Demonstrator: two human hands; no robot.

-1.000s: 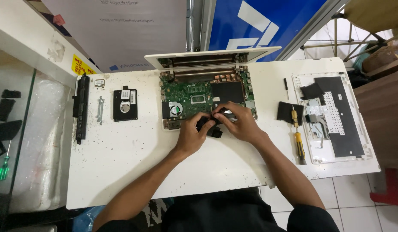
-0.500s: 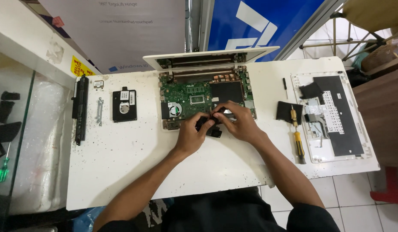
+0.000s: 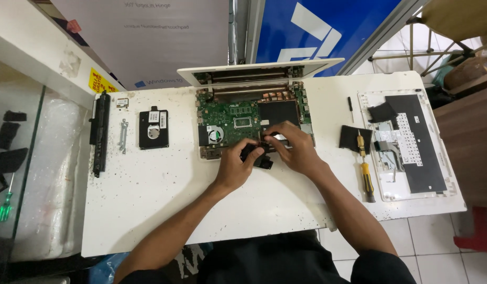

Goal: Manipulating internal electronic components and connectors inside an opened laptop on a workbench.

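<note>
A small black part sits at the front edge of an opened laptop base. The base lies flat on the table, its green circuit board and fan exposed.

1. Two bare forearms come up from the bottom edge, uncovered from above the elbow down to the wrist; no sleeve reaches that far.
2. The left hand wears no glove, ring, watch or strap that can be seen from above.
3. The right hand is likewise ungloved, with a plain wrist and no band.
4. The fingers are bare and slim; nails are too small to make out.
5. A dark, near-black short-sleeved top covers the torso at the bottom centre, its cloth plain and unmarked there.
6. The right sleeve of that top ends above the elbow in a dark rounded cuff at the bottom right corner.
</note>
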